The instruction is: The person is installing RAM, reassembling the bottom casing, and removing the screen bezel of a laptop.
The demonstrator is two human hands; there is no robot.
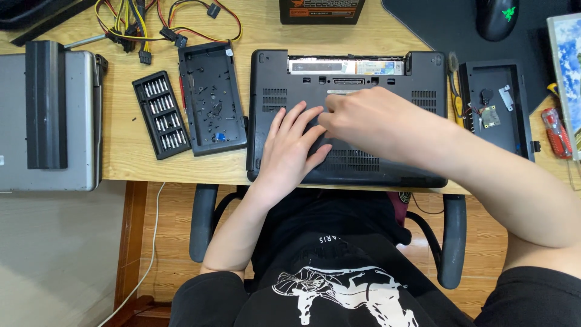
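Upturned black laptop (pixel 348 115) lying bottom-up on wooden desk (pixel 121 154), near edge just above the lap, battery bay at far side empty. Left hand (pixel 293 148) flat and open, fingers spread, pressing the base panel. Right hand (pixel 369 121) curled over the panel centre; whether anything is pinched beneath, cannot tell. Advisable: keep left palm bearing down to stop sliding, work right fingertips evenly, avoid forcing the plastic. Bit set (pixel 160 114) and parts tray (pixel 212 97) close at left, within reach. Red-handled screwdriver (pixel 555 132) well apart at right.
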